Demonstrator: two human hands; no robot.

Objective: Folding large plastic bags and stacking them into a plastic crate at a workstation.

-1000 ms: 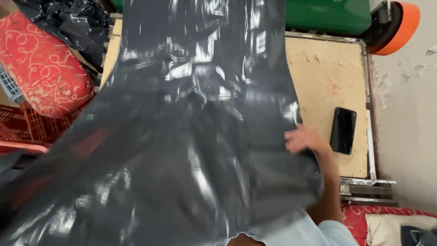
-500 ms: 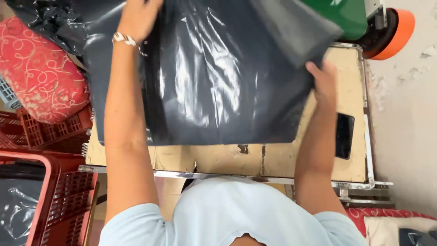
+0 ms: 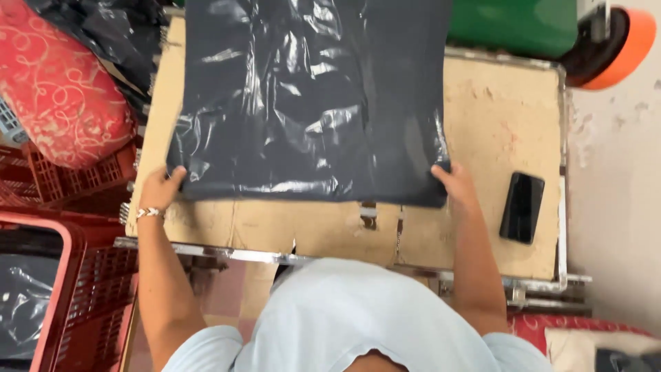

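A large shiny black plastic bag [image 3: 310, 103] lies spread flat on a cardboard-covered table [image 3: 502, 131]. My left hand [image 3: 162, 189], with a bracelet at the wrist, pinches the bag's near left corner. My right hand [image 3: 454, 182] pinches the near right corner. The near edge of the bag runs straight between both hands, a little back from the table's front edge.
A black phone [image 3: 521, 207] lies on the table right of my right hand. Red plastic crates [image 3: 62, 275] stand at the left, one holding black plastic. A red patterned cushion [image 3: 55, 89] sits at the upper left. A green machine with an orange wheel [image 3: 613, 48] stands behind the table.
The bag was held up in front of the camera, then lowered. Now it lies flat on the table, and both hands have come down to its near corners.
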